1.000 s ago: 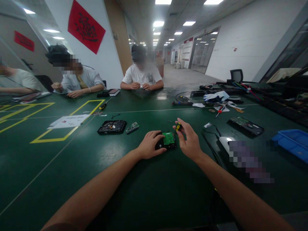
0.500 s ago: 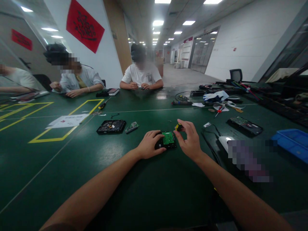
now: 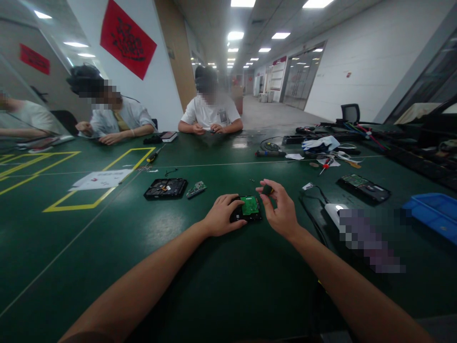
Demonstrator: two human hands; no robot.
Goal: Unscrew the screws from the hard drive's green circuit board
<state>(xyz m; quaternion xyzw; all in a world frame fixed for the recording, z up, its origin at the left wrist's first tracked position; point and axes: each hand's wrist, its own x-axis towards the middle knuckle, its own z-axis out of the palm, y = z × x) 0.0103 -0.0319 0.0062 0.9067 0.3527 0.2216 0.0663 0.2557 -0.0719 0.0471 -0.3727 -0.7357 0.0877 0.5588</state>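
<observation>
A small black hard drive with a green circuit board lies on the green table in front of me. My left hand rests on its left side, fingers curled over the edge and holding it down. My right hand hovers just right of the drive, thumb and fingers pinched round the black and yellow handle of a small screwdriver, held upright above the drive's right corner.
An opened hard drive and a loose green board lie to the left, by a white paper. Another drive, cables, tools and a blue tray lie right. Three people sit at the far side.
My right hand has turned the screwdriver handle between its fingers and shifted slightly; the yellow part shows less now. My left hand stays on the drive.
</observation>
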